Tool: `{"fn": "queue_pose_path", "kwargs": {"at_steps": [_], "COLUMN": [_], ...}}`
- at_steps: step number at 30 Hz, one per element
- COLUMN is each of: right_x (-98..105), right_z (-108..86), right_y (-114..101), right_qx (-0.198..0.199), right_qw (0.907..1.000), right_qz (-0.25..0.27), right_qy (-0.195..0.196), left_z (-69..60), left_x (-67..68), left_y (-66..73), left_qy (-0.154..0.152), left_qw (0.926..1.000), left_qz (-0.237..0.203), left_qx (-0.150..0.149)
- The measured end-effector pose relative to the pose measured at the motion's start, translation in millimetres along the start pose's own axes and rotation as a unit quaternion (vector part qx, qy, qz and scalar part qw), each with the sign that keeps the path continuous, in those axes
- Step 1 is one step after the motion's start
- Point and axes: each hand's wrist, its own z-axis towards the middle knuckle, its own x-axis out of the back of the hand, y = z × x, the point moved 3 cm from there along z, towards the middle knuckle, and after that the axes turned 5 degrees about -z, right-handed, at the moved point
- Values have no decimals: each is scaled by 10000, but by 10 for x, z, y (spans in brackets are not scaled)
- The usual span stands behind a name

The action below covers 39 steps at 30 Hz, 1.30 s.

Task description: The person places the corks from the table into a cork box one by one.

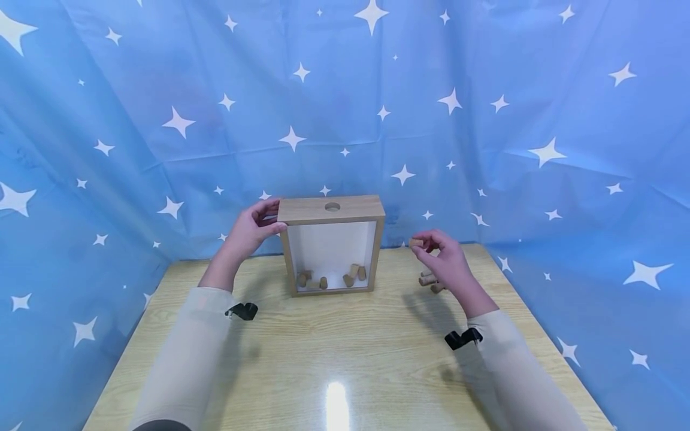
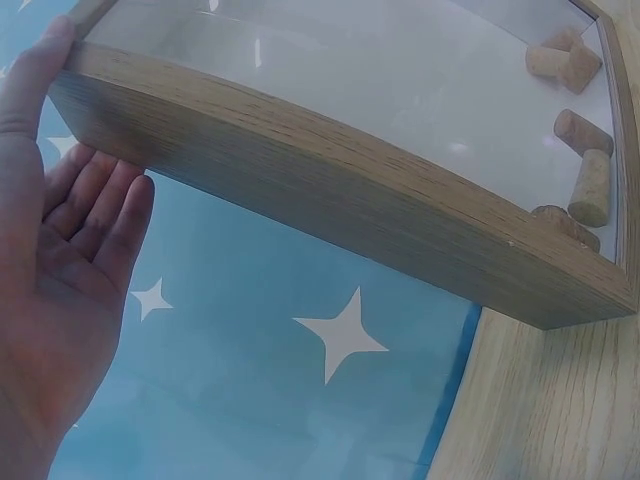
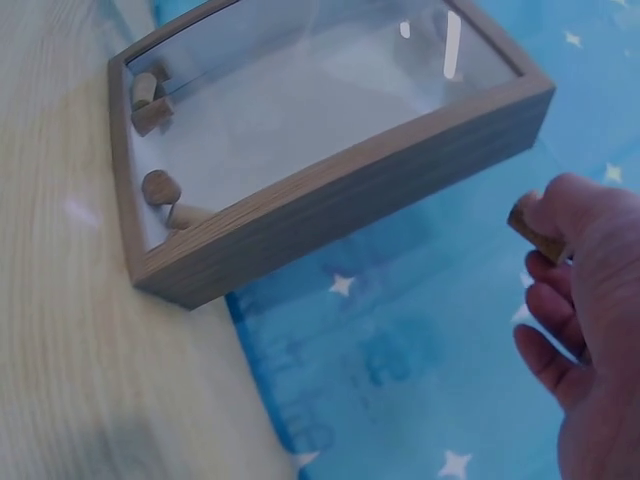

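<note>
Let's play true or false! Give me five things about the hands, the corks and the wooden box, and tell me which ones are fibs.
1. The right hand pinches a cork. True.
2. The left hand holds a cork too. False: it holds the wooden display box near its upper left corner.
3. The box has a round hole in its top. True.
4. Every cork is inside the box. False: one is in the right hand, and more corks lie on the table.
5. The starry curtain is red. False: it is blue with white stars.
</note>
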Motion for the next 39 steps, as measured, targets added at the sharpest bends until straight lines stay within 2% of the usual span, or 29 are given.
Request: {"fn": "queue_pose_path", "kwargs": {"at_steps": [8,17,21,23,31,39], "right_x": [71,150,184,182,159,142], "right_z": [131,278,325,362,451,536], "right_y": [-200,-471,-525,-476,-577,-745], "right_qx": [314,624,694,720,884,791], "right_qw": [9995,9971,9963,9959,9950,9955], "right_qz": [35,385,483,523,390,476], "right_qy": [48,211,179,167,258,192], "left_z": [-3,-10,-4,-1,0,1], "left_x": [5,12,10,11,12,-4], "left_y": [-14,-12,-10,-10,-10,-7], "left_qy": [11,-5,-25,-34,-26,-8], "left_qw": [10000,9999,9999,10000,10000,9999], "left_qz": [-42,77,70,44,19,-118], "left_qx": [41,77,75,77,67,100]}}
